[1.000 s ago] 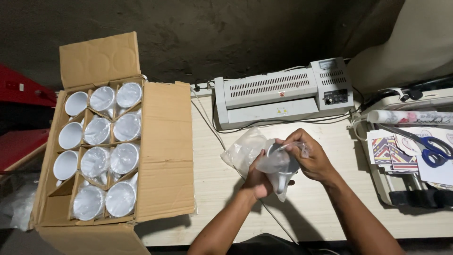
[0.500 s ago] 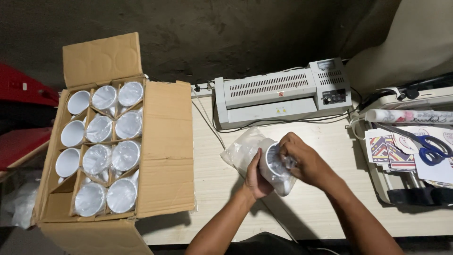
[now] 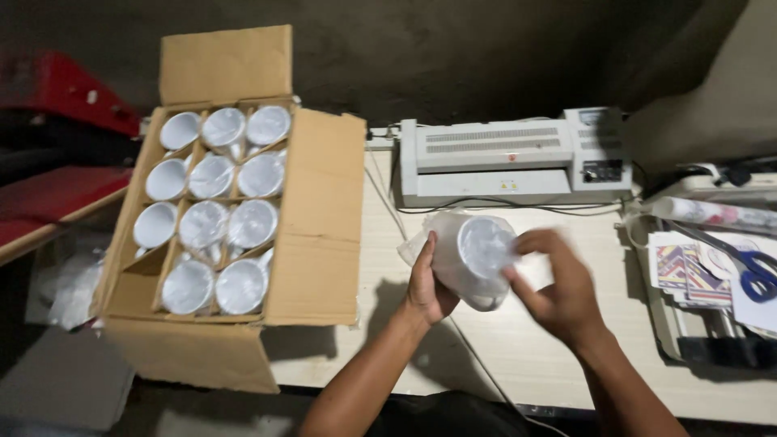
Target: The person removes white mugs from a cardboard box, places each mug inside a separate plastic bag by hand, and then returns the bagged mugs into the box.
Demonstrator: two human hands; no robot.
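Now | our left hand point(image 3: 427, 285) cradles the white mug point(image 3: 477, 257) above the counter point(image 3: 518, 340), steadying it | right hand point(image 3: 558, 285) curls loosely at its plastic wrap point(image 3: 421, 243), fingers pinching film | carton point(image 3: 316, 218) open alongside, mugs upright in dividers.

right hand point(image 3: 558, 287): motion-blurred, finger grip unreadable | white mug point(image 3: 479, 257): veiled by clear plastic bag point(image 3: 453, 243), handle hidden | left hand point(image 3: 427, 283): fingertips hidden behind mug | scissors point(image 3: 757, 271): cut off at right edge | cardboard box point(image 3: 312, 218): near-left cell shadowed, contents unclear | red object point(image 3: 57, 105), far left: blurred, cropped
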